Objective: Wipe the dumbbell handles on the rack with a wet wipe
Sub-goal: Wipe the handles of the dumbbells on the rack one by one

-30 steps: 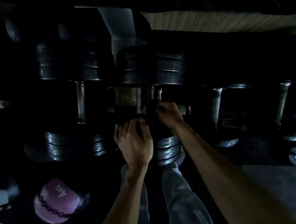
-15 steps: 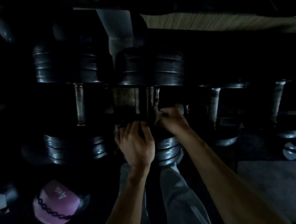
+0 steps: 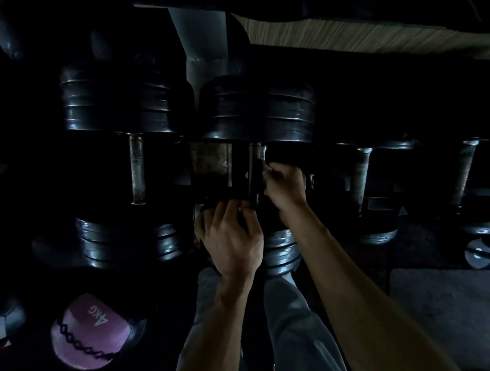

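Observation:
A big black dumbbell lies on the rack in the middle of the dim view, its steel handle running towards me. My right hand is closed round the right side of that handle. A pale sliver shows at its fingertips; I cannot tell if it is the wet wipe. My left hand lies over the dumbbell's near plates, fingers curled onto them just below the handle.
A second large dumbbell with a bare handle sits to the left. Smaller dumbbells line the rack on the right. A pink 4 kg weight lies lower left. A grey rack post rises behind; my grey trouser legs are below.
My right hand slid a little towards me along the handle, then back up it. The left hand stayed on the near plates. The view shifted slightly.

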{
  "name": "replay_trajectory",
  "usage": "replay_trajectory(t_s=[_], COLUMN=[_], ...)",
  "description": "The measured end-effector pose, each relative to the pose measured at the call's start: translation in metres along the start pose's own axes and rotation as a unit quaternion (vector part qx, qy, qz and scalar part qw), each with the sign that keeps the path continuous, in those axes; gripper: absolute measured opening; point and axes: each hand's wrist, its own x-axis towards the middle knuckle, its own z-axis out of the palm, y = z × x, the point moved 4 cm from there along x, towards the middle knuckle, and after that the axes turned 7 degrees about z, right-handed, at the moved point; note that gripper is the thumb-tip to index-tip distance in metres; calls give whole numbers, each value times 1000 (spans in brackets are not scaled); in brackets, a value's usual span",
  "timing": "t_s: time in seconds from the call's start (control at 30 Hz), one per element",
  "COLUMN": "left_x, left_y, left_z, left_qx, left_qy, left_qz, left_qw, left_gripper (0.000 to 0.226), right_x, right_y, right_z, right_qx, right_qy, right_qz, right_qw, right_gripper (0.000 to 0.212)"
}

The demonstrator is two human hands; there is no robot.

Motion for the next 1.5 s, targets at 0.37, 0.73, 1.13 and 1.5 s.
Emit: replay_trajectory(t_s=[0.37,0.73,1.13,1.5], left_x=[0,1,0,0], left_y=[0,1,-1,0], left_z=[-1,-1,0,0], left_qx=[0,-1,-5,-5], left_qy=[10,14,4,-5], left_qz=[1,-5,-12,-18], left_qw=[1000,1000,1000,1000], left_gripper=[24,27,29,31], right_x=[2,-12,-22,-34], right_y=[-23,-46,-44,-28], right_z=[0,-4,-6,-15], right_qx=[-7,-8,-10,-123], right_qy=[31,52,76,39], right_qz=[-3,-49,-85,-98], right_qw=[999,997,993,987], right_gripper=[27,20,24,45])
